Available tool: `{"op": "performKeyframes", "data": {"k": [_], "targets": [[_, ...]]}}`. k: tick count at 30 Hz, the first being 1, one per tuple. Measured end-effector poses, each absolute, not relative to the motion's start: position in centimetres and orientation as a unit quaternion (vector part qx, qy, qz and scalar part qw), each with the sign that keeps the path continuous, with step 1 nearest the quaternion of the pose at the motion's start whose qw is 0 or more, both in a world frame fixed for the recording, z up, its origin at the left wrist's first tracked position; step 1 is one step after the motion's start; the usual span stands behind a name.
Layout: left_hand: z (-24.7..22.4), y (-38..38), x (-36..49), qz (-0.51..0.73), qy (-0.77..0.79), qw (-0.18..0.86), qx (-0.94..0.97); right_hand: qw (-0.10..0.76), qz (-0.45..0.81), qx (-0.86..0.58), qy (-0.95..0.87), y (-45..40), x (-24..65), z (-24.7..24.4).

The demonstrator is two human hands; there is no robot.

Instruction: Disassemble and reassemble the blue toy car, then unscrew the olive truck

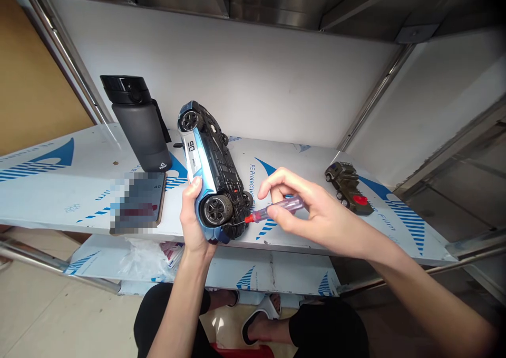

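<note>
Two things are held: the left hand (pixel 192 221) grips a toy car (pixel 215 171), tilted over the shelf (pixel 294 155) with its underside facing right; the right hand (pixel 312 207) pinches a screwdriver (pixel 284 207), its tip at the car's lower end — exact contact is hard to make out. Bracing the car firmly and keeping the screwdriver straight should help most.

film-covered shelf (pixel 89 171), dark bottle (pixel 138 128) standing, phone (pixel 152 200) just before it, olive toy truck (pixel 348 184)
</note>
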State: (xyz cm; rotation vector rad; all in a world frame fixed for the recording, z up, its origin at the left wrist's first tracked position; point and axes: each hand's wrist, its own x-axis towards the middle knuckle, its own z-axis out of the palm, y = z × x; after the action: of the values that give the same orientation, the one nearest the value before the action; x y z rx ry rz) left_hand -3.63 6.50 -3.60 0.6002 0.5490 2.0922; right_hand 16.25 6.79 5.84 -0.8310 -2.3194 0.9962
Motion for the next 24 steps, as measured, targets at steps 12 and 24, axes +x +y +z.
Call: {"op": "performKeyframes", "data": {"k": [12, 24], "targets": [[-3.5, 6.4, -3.7, 0.836, 0.214, 0.440, 0.246, 0.250, 0.395, -0.309, -0.828, 7.4, 16.4, 5.6], [-3.8, 6.5, -3.7, 0.837, 0.248, 0.425, 0.242, 0.267, 0.403, -0.287, -0.827, 7.4, 17.1, 5.0]]}}
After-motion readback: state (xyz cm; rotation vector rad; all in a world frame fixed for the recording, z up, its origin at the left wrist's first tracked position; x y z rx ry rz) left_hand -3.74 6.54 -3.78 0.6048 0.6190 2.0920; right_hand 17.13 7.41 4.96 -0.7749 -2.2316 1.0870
